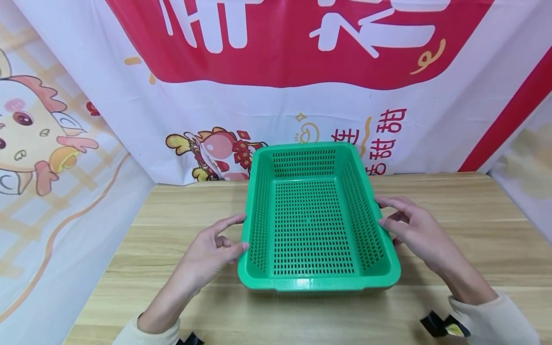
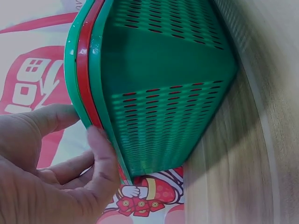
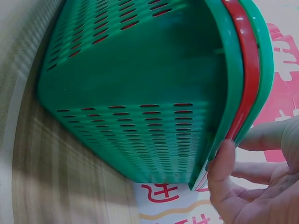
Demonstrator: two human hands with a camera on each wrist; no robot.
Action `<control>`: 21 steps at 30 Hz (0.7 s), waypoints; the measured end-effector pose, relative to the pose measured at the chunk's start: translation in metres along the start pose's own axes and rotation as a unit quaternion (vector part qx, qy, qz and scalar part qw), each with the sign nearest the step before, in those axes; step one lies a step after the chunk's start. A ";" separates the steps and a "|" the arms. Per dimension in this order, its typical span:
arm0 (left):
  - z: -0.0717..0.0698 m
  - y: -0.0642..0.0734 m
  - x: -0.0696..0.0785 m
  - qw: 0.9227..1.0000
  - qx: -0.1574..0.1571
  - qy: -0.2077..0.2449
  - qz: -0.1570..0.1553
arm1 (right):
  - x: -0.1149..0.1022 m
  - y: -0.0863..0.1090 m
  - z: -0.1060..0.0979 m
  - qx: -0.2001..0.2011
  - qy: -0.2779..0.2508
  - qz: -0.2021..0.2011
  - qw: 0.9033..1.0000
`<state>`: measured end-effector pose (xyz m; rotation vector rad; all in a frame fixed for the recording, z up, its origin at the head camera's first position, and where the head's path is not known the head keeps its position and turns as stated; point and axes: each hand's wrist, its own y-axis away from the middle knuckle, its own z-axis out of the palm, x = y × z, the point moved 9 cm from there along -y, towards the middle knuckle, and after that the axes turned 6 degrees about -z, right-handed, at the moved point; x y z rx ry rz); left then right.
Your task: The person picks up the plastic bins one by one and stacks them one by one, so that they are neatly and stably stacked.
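Note:
Several rectangular perforated baskets stand nested on the table: a green basket (image 1: 304,283) on top, a red basket (image 2: 83,51) whose rim shows as a band beneath it, and a lower green basket (image 3: 135,74). Nothing lies inside the top one. On its left long side, my left hand (image 1: 204,254) pinches the rim between thumb and forefinger. My right hand (image 1: 415,231) does likewise on the right side, its fingertips right at the green and red rims in the right wrist view. The other fingers of both hands curl beneath.
The stack rests on a wood-grain table (image 1: 181,206). Behind it hangs a white and red printed cloth (image 1: 280,100), close to the stack's far end. Another printed cloth (image 1: 99,225) borders the table's left side.

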<state>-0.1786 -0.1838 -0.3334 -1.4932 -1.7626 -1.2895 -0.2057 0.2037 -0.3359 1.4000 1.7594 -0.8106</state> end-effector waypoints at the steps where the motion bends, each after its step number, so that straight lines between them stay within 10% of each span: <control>1: 0.000 0.000 -0.001 1.000 0.000 0.000 -0.001 | 0.001 0.000 0.000 -0.001 0.001 0.002 1.000; 21: 0.001 -0.001 -0.007 1.000 -0.014 0.018 -0.005 | 0.006 0.003 0.002 -0.003 -0.028 0.001 1.000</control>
